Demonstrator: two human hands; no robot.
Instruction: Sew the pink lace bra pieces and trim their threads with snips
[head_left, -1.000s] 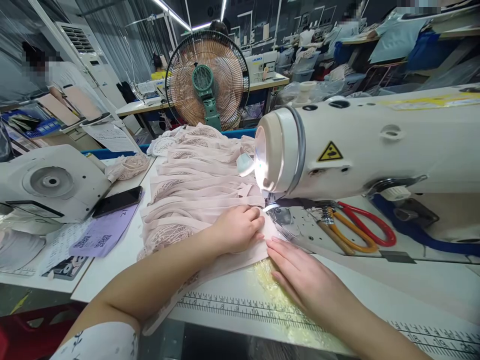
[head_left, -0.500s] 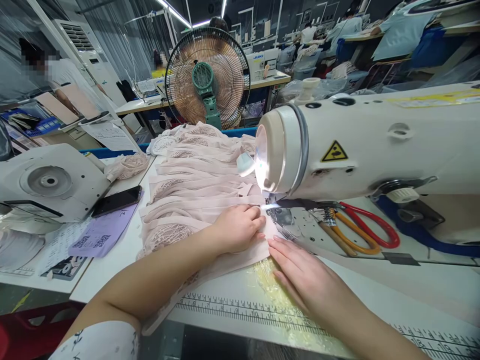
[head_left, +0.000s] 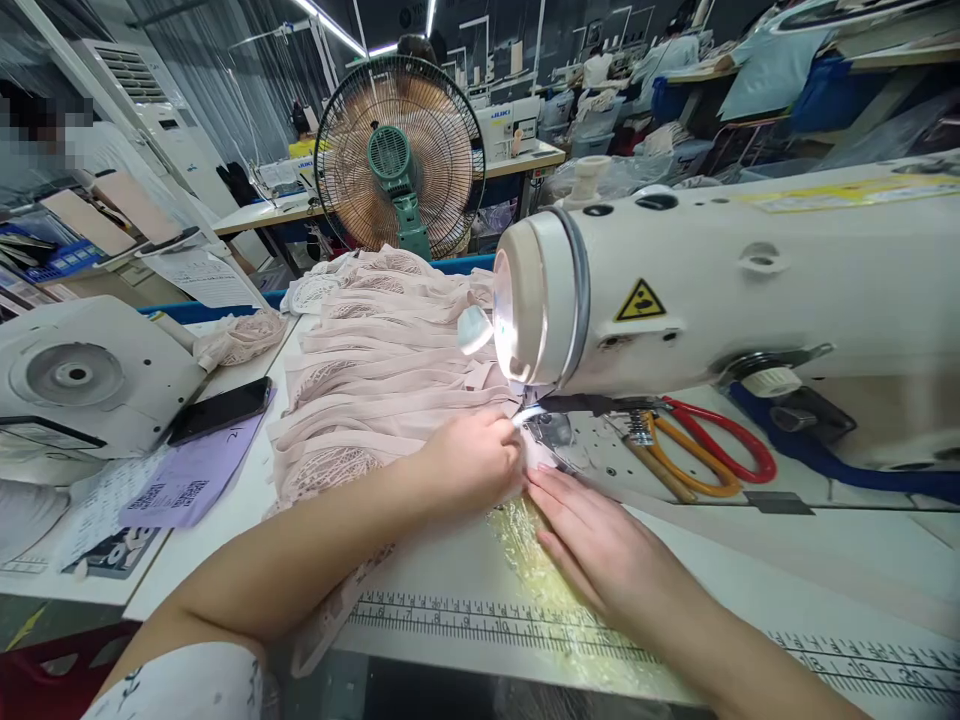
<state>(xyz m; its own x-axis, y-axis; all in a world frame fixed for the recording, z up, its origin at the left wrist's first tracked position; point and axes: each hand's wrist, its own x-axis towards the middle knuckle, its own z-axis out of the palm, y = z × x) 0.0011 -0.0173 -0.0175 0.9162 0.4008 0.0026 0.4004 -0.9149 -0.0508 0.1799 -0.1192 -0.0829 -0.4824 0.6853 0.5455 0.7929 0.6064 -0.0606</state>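
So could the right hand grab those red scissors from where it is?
Probably yes. The right hand lies flat on the table, the red scissors lie just beyond it under the sewing machine arm, and nothing sits between them.

Your single head-worn camera looks forward and down, close above the sewing machine [head_left: 675, 300] and table [head_left: 750, 580], with the workshop behind
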